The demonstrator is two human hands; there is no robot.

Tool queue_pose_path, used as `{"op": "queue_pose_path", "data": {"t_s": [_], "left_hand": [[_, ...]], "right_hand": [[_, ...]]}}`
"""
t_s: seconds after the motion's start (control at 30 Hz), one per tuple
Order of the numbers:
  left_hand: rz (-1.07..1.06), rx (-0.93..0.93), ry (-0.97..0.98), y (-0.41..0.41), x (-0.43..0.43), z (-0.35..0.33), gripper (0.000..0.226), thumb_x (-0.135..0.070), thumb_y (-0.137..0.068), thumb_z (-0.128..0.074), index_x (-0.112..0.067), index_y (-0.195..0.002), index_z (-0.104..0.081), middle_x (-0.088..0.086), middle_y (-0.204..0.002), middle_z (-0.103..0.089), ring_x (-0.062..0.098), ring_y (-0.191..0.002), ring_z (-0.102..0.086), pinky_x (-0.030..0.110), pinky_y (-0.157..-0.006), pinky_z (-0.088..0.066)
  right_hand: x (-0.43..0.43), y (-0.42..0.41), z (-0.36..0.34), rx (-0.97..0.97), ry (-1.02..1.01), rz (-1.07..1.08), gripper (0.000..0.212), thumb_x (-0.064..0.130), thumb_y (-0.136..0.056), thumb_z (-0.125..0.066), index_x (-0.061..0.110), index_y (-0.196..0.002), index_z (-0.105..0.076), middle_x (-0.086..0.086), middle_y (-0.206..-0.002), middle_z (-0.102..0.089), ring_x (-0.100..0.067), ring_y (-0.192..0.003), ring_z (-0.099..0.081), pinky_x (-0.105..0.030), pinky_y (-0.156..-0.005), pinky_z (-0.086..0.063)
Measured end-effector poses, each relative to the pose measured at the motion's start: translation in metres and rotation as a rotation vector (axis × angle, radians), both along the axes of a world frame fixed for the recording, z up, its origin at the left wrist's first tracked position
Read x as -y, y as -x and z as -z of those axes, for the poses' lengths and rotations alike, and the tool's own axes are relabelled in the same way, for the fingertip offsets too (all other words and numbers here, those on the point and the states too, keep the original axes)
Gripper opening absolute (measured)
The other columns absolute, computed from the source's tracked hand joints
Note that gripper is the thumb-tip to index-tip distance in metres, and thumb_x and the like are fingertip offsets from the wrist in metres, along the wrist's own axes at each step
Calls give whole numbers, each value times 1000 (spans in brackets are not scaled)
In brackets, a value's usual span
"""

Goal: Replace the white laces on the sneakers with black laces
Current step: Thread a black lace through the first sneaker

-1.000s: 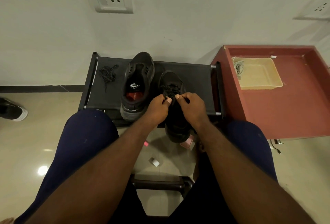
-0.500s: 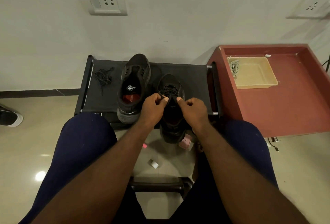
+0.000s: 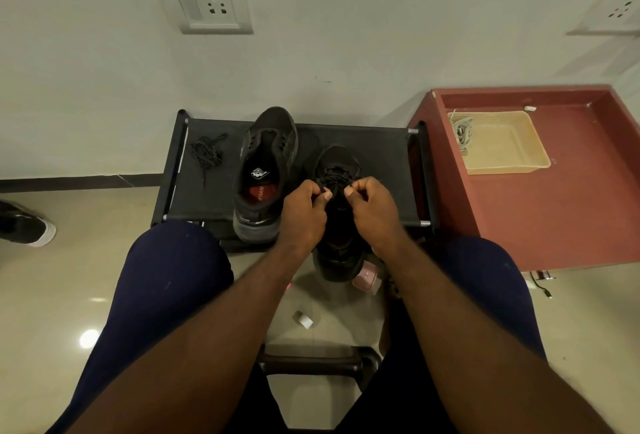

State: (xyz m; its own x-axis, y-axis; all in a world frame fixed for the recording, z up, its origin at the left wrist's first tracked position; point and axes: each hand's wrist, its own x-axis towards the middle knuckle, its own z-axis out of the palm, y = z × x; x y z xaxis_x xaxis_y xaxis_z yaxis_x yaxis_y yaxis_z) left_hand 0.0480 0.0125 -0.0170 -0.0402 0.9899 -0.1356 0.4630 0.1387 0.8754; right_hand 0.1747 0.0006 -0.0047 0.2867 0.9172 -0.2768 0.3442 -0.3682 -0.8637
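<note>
Two black sneakers rest on a low black rack [image 3: 384,156]. The left sneaker [image 3: 265,170] has no lace in it, and its red and white insole shows. The right sneaker [image 3: 337,212] carries a black lace [image 3: 334,174] over its tongue. My left hand [image 3: 304,208] and my right hand [image 3: 372,207] each pinch an end of that lace above the shoe's opening, thumbs close together. A second black lace [image 3: 207,154] lies bunched at the rack's far left. White laces [image 3: 462,132] lie in a beige tray [image 3: 505,156] to the right.
The beige tray sits on a red table [image 3: 571,208] to the right of the rack. A wall with a socket [image 3: 211,1] stands behind. Another dark shoe [image 3: 24,224] lies on the floor at far left. A pink item [image 3: 365,276] and a small white piece [image 3: 303,319] lie between my knees.
My hands have moved up along the right sneaker from near its heel opening toward the tongue, both still pinching the black lace. The view has shifted slightly.
</note>
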Motion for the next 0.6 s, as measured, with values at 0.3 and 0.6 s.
{"op": "queue_pose_path", "data": {"t_s": [0.3, 0.6], "left_hand": [[-99, 6, -13, -4, 5, 0, 12, -11, -96, -60, -14, -85, -57, -9, -80, -58, -2, -71, -54, 4, -62, -39], [77, 9, 48, 6, -3, 8, 13, -19, -95, -62, -8, -90, -67, 1, -87, -66, 13, -80, -61, 13, -66, -40]], "right_hand": [[5, 9, 9, -45, -34, 125, 8, 20, -102, -55, 20, -94, -56, -3, -96, -65, -19, -87, -62, -37, -77, -53], [2, 5, 13, 59, -40, -77, 16, 19, -95, -68, 11, -109, -70, 3, -101, -70, -8, -93, -66, -22, -82, -52]]}}
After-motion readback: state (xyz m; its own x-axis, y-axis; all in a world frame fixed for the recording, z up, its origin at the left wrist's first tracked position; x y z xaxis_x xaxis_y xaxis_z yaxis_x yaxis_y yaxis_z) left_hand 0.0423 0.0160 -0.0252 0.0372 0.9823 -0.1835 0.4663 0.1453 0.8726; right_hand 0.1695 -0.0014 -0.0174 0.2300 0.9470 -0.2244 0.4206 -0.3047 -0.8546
